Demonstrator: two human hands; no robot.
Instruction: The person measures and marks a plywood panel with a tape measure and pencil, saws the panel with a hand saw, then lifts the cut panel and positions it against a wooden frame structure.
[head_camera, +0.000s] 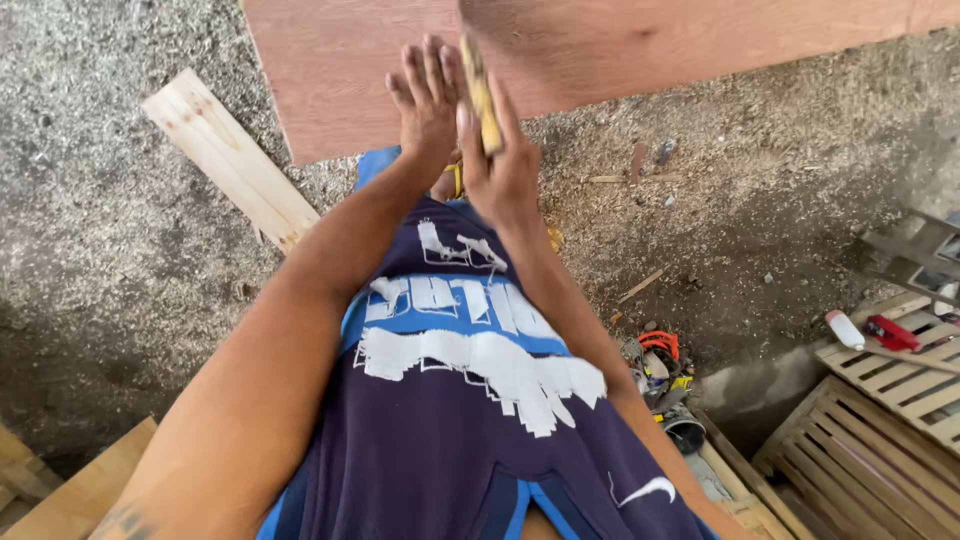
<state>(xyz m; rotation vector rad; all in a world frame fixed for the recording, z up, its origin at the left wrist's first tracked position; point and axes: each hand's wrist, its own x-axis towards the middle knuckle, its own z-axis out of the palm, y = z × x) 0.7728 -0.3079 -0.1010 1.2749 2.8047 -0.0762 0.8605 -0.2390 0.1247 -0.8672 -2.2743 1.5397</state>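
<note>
The right hand (503, 170) is raised in front of the person's chest, its fingers closed around a short yellowish piece of wood (480, 92) that stands nearly upright and is blurred by motion. The left hand (428, 100) is flat and open, fingers together and pointing up, its palm turned toward the right hand and close beside the wood; whether it actually touches the wood cannot be told.

From the head view, the piece of wood looks narrow, stiff and light, something one hand can carry without strain. Its faces seem rough rather than slippery, and it is unlikely to break under a firm grip. The lower half, where the right hand already has it, looks like the sound place to hold; the top end sticks out free above the fingers.

Below the hands lies the floor (110, 230), grey and thickly strewn with sawdust and shavings. A large reddish plywood sheet (600, 50) lies along the floor's far edge, and a pale plank (228, 158) lies slantwise near its left corner. Toward the floor's right edge stand slatted wooden pallets (880, 440), one bearing a red tool (892, 333) and a white bottle (845, 329). Between the pallets and the person sits a clutter of tools (662, 370), too jumbled to identify.
</note>
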